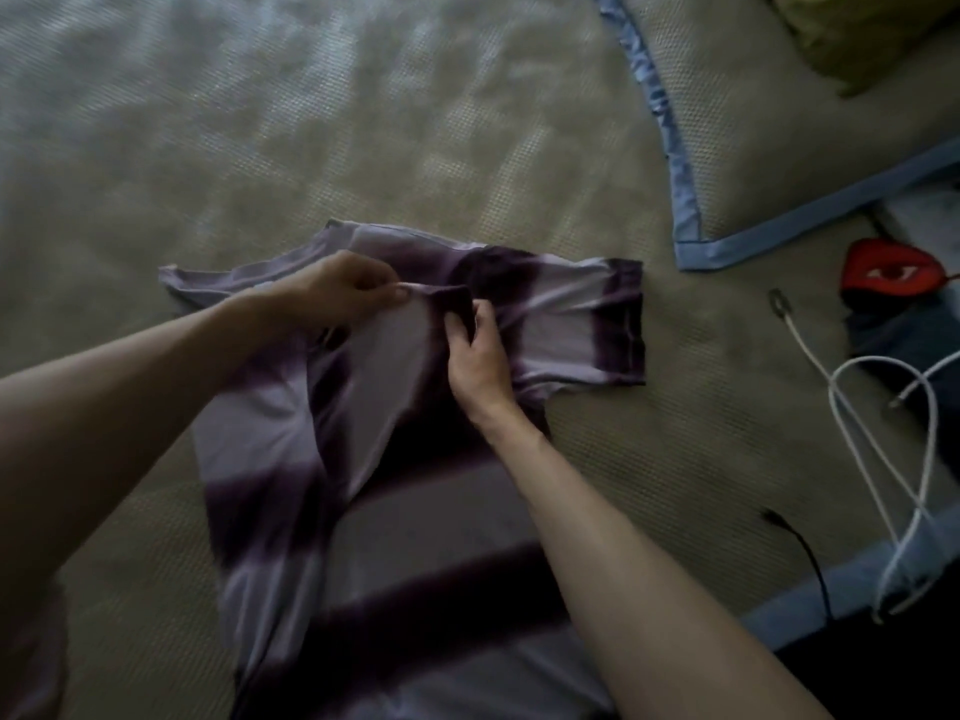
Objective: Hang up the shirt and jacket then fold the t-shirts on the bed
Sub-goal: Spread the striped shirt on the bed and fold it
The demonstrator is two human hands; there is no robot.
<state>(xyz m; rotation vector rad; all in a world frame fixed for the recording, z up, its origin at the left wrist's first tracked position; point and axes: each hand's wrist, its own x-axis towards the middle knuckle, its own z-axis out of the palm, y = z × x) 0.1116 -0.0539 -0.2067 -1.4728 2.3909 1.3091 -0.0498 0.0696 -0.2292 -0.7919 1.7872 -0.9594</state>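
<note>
My forearms reach over purple striped t-shirt (395, 511) lying flat on bed (260, 148); left hand (337, 293) pinches neckline edge, right hand (478, 356) grips fabric beside it. Thin, soft, light knit, likely bunches easily; best held at shoulder seams

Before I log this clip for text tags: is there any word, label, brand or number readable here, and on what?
None can be read.
Purple striped t-shirt: no print or tag visible.
Red item at the right: a dark eye-like graphic, no letters legible.
</note>
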